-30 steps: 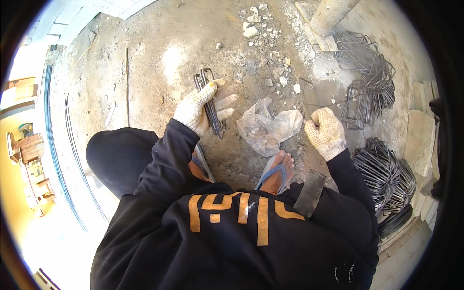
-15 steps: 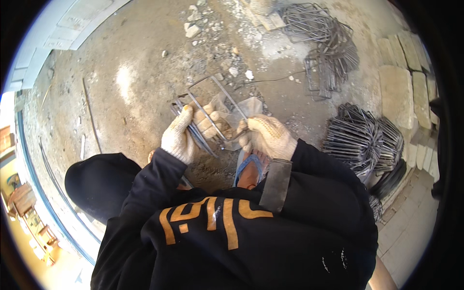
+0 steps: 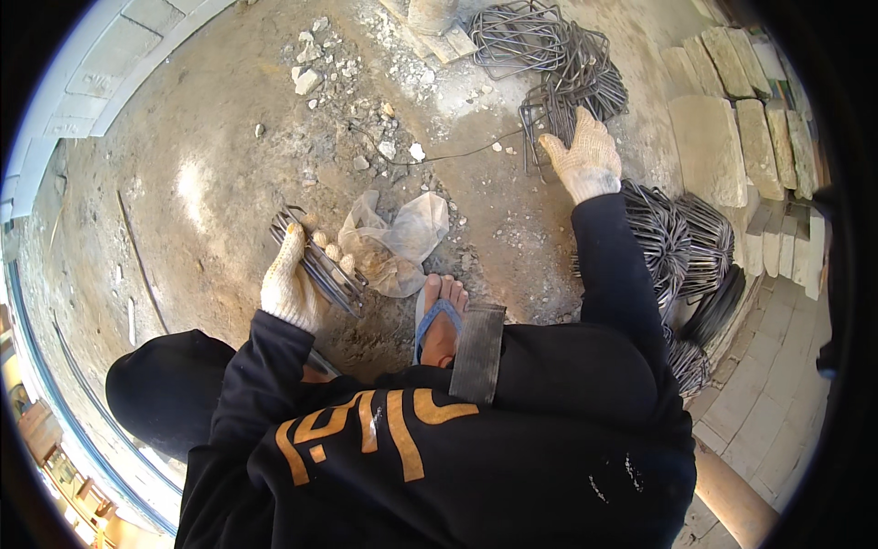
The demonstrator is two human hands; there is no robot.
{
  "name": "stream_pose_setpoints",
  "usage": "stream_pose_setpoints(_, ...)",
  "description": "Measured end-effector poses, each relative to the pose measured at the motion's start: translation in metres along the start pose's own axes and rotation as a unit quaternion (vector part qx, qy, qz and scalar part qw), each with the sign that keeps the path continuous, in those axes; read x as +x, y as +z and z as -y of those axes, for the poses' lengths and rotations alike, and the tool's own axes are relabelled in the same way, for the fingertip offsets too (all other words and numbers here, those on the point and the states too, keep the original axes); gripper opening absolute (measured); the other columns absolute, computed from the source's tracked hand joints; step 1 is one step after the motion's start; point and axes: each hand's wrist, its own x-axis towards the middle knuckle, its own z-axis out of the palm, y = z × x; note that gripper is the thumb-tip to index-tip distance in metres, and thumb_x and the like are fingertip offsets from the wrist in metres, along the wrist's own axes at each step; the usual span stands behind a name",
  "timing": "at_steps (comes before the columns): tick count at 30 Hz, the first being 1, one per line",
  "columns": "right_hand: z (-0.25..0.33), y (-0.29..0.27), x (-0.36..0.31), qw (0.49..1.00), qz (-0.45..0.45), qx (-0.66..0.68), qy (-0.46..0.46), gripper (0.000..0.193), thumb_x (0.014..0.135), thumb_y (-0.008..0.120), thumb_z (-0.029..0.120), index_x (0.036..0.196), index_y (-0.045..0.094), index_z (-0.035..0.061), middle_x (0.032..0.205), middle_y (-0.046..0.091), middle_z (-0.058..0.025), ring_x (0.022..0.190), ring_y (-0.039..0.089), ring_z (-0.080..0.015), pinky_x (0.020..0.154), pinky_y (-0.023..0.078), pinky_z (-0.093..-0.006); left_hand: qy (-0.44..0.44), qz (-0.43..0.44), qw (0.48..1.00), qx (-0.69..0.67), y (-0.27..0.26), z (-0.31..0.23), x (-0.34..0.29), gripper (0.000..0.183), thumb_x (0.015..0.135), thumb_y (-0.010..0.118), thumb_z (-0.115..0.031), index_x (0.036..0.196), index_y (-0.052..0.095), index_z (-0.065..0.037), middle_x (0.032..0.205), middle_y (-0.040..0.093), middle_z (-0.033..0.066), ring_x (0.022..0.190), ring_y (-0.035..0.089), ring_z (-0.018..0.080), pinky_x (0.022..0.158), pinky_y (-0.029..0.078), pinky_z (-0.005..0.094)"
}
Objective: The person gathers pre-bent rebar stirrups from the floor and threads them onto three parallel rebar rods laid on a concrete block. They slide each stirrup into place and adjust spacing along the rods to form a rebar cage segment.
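Observation:
In a knitted cream work glove, my left hand (image 3: 293,284) is closed round several bent steel rebar stirrups (image 3: 337,295), held together above the ground left of my foot. My right hand (image 3: 585,157), gloved alike, is stretched far out to the right with thumb and fingers apart and nothing visible in it. It is over the near end of a loose heap of rectangular stirrups (image 3: 590,78); whether it touches them I cannot tell. A crumpled clear plastic bag (image 3: 412,229) lies on the dirt between my hands.
Thick bundles of stirrups (image 3: 660,240) lie beneath and right of my right forearm. Stone slabs (image 3: 709,151) are stacked at the far right. Rubble (image 3: 309,80) and a thin wire (image 3: 462,156) lie ahead. My foot (image 3: 439,320) wears a blue-strapped flip-flop. A long rod (image 3: 139,261) lies left.
My right hand has let go of the stirrup it gripped near the left hand and reached forward right to the heap. The left hand keeps its stirrups, now gathered together.

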Motion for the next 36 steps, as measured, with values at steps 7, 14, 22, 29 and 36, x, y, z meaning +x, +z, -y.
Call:
stream_pose_setpoints(7, 0.011, 0.031, -0.002, 0.994, 0.109, 0.009, 0.016, 0.030, 0.091, 0.062, 0.030, 0.110, 0.060, 0.0072, 0.107, 0.064, -0.0208, 0.101, 0.066, -0.0360, 0.084, 0.054, -0.0476, 0.007, -0.134, 0.990, -0.051, -0.019, -0.004, 0.007, 0.018, 0.099, 0.062, -0.034, 0.102, 0.061, -0.017, 0.084, 0.063, 0.0002, 0.075, 0.060, 0.0199, 0.070, 0.055, 0.0409)
stream_pose_setpoints(14, 0.098, -0.009, -0.091, 0.922, 0.148, 0.308, -0.184, 0.020, 0.091, 0.064, 0.022, 0.105, 0.063, 0.0081, 0.097, 0.067, -0.0149, 0.091, 0.064, -0.0378, 0.076, 0.053, -0.0435, 0.051, -0.176, 0.982, -0.046, -0.020, -0.001, 0.007, 0.020, 0.098, 0.064, -0.036, 0.100, 0.059, -0.017, 0.082, 0.061, 0.0001, 0.069, 0.055, 0.0173, 0.064, 0.050, 0.0357)
stream_pose_setpoints(22, 0.125, -0.035, -0.114, 0.706, 0.411, 0.568, 0.101, 0.017, 0.099, 0.057, 0.008, 0.116, 0.058, 0.0040, 0.082, 0.067, -0.0060, 0.059, 0.063, -0.0086, 0.050, 0.051, -0.0232, -0.006, -0.103, 0.992, -0.070, -0.008, 0.003, -0.003, 0.030, 0.101, 0.056, -0.043, 0.097, 0.060, -0.013, 0.075, 0.062, 0.0021, 0.053, 0.051, 0.0139, 0.048, 0.043, 0.0305)
stream_pose_setpoints(29, 0.086, -0.021, -0.072, 0.737, 0.264, 0.605, 0.146, 0.021, 0.100, 0.060, 0.016, 0.119, 0.061, 0.0055, 0.081, 0.066, -0.0024, 0.059, 0.060, -0.0062, 0.049, 0.048, -0.0209, -0.106, 0.042, 0.993, -0.035, -0.016, -0.011, -0.007, 0.056, 0.096, 0.050, -0.064, 0.102, 0.061, -0.009, 0.062, 0.050, -0.0009, 0.046, 0.036, 0.0109, 0.045, 0.029, 0.0270)
stream_pose_setpoints(36, 0.045, 0.037, -0.070, 0.710, 0.352, 0.576, 0.199, 0.026, 0.096, 0.064, 0.014, 0.121, 0.063, 0.0052, 0.095, 0.067, -0.0049, 0.069, 0.064, -0.0107, 0.054, 0.051, -0.0233, -0.088, 0.077, 0.993, -0.024, -0.010, -0.009, -0.003, 0.077, 0.095, 0.045, -0.067, 0.136, 0.051, -0.003, 0.111, 0.066, 0.0194, 0.072, 0.063, 0.0252, 0.065, 0.053, 0.0348)
